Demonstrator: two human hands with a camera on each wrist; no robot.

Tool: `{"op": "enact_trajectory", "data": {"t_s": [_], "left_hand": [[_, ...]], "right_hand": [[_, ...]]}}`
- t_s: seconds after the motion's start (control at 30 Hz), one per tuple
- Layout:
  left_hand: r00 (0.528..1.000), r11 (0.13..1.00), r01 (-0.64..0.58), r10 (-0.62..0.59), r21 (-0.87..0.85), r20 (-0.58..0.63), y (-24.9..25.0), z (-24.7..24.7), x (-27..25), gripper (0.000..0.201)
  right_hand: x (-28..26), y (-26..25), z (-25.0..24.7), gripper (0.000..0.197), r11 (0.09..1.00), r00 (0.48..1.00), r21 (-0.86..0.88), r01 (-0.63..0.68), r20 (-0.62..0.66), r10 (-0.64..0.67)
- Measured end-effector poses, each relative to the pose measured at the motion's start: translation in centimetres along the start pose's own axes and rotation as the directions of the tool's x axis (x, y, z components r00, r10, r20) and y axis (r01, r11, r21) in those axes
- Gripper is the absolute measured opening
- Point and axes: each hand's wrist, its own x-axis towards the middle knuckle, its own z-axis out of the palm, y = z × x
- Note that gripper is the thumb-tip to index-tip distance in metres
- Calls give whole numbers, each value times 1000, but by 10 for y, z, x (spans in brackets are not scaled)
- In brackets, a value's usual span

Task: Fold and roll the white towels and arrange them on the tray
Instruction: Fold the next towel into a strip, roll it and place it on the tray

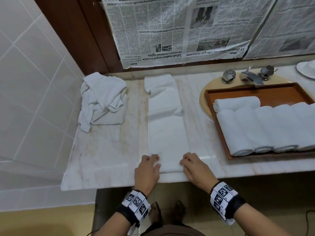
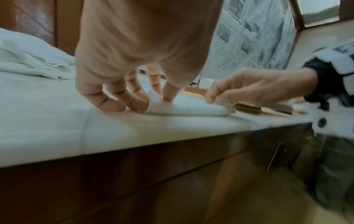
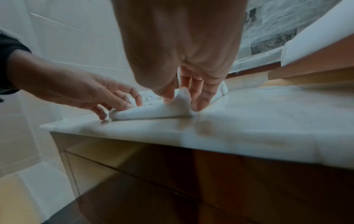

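Towel strip [image 1: 167, 133]: folded long and narrow, laid down the centre of the head view on the pale worktop [image 1: 105, 150], far end bunched towards the newspaper-covered wall, near end at the lower centre of the frame close to the front edge. Presumably laid lengthwise so as to be rolled away from the body in one run.

Left hand [image 1: 148, 169] at the near left corner, right hand [image 1: 194, 169] at the near right corner, both with fingers curled over the hem and thumb tucked beneath, pinching the cloth. From the left wrist view, near edge [image 2: 184, 106] lifted and turned over into a first small lip; same lip [image 3: 153, 112] visible low in the centre of the right wrist view. One hand per corner likely meant to keep the roll even across its width.

Tray [image 1: 279, 90] at the right of the head view, resting over the sink, one rolled towel [image 1: 237, 103] across its far side and a row of rolled towels [image 1: 265, 128] side by side in front. Crumpled towels [image 1: 104, 101] heaped at the upper left, well apart from the tray, still unfolded.
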Motion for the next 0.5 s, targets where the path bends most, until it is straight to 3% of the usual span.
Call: {"op": "enact_trajectory", "data": {"t_s": [0.07, 0.17, 0.27, 0.37, 0.43, 0.5], "left_hand": [[993, 986, -109, 113, 127, -26, -6, 5, -4, 23], [964, 923, -243, 263, 299, -27, -10, 10, -8, 30], [949, 903, -279, 311, 327, -49, -2, 4, -8, 12], [961, 906, -272, 275, 325, 36, 7, -1, -9, 33], [959, 902, -284, 273, 326, 80, 6, -1, -9, 32], [965, 924, -262, 246, 278, 92, 0, 0, -5, 28]], "right_hand": [[-3, -2, -3, 24, 993, 998, -96, 68, 1, -68], [-4, -8, -2, 26, 976, 996, -202, 77, 55, -67], [0, -16, 4, 27, 970, 998, -241, 33, 53, -21], [6, -17, 4, 20, 995, 999, -93, -47, 4, 47], [11, -13, -1, 16, 988, 988, 30, -153, 35, 152], [14, -10, -7, 25, 976, 976, 73, -204, 98, 197]]}}
